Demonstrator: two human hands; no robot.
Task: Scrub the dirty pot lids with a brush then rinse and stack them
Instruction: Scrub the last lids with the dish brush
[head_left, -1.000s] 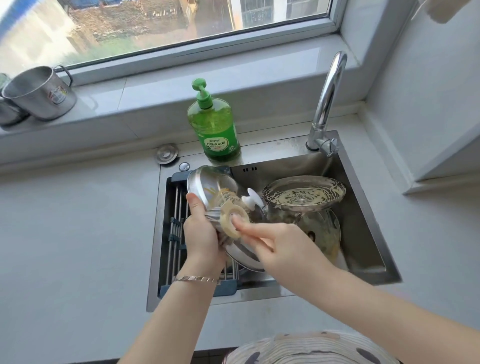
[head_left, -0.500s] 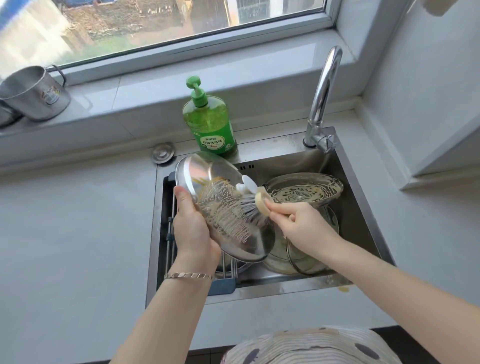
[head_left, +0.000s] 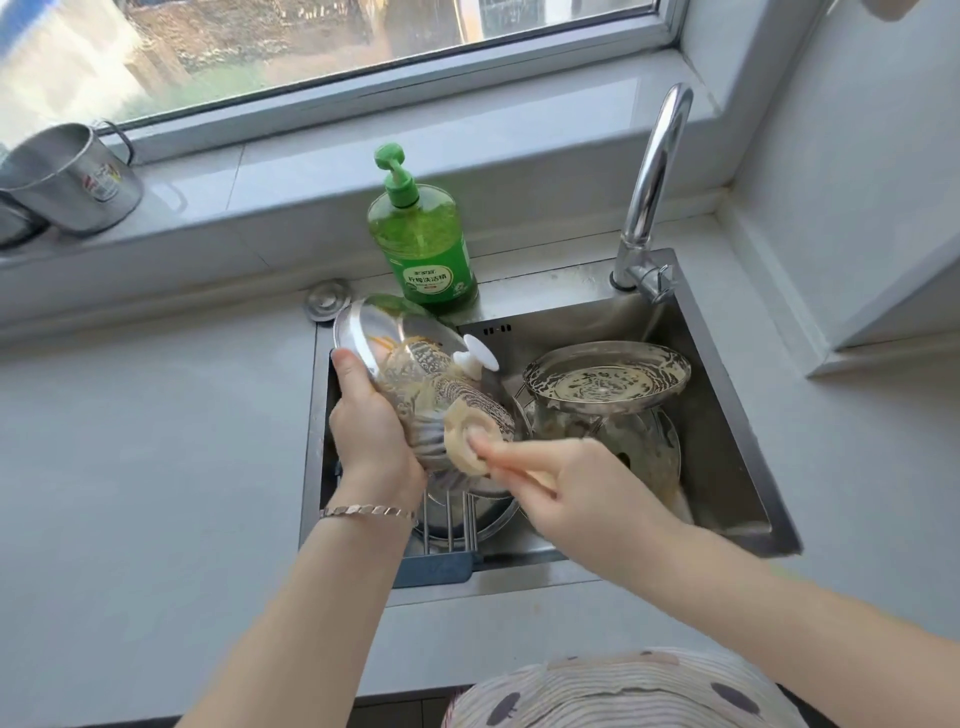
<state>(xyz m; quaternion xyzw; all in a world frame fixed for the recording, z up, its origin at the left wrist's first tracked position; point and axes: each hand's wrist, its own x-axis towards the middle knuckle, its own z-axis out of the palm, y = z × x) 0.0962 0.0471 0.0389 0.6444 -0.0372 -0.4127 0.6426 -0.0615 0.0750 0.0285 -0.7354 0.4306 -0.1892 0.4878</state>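
Gripping tilted lid (head_left: 415, 364), knob (head_left: 478, 358) toward faucet (head_left: 649, 182), left fingers (head_left: 348, 366); right fingers (head_left: 519, 454) clutching brush (head_left: 465, 441).

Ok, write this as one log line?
phase: scrub | left hand holds lid | right hand holds brush on lid | over sink

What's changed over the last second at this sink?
The right hand swept the brush across the lid: out to its right edge, then back down beside the left hand. The left hand still grips the lid's rim; the right still holds the brush. The dirty lids in the sink and the soap bottle stayed put.
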